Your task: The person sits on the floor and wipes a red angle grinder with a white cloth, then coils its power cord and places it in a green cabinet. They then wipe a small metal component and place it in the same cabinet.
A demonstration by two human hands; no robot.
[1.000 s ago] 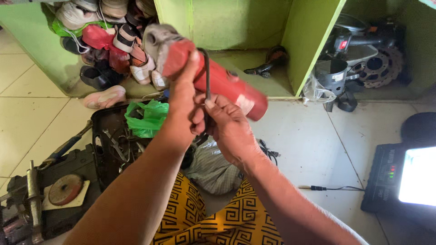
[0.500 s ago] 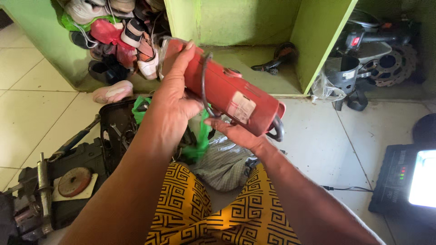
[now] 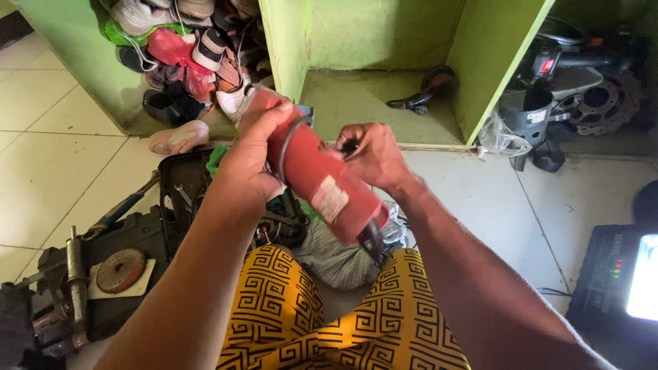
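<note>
So the left hand is wrapped around the front end of a red power tool, looks like an angle grinder body, fingers curled tight over the top of it with a loop of black cord pinned under them. The tool is held up in the air over the person's lap, tilted so the back end points down toward the yellow and black patterned fabric on their legs, and there's a pale worn label on its side. The right hand is just beside the tool's upper side, fingers bunched together and pinching something small and dark, probably the cord, though it's too blurry to tell for sure. Under the tool there's a grey plastic bag on the tiled floor. Off to the left sits an open black tool case with bits inside, and further left a dark machine with a rusty round disc on it. Behind everything is a green shelf unit, one compartment stuffed with a pile of shoes, the middle one holding a small dark tool. A lit screen shows at the right edge.
</note>
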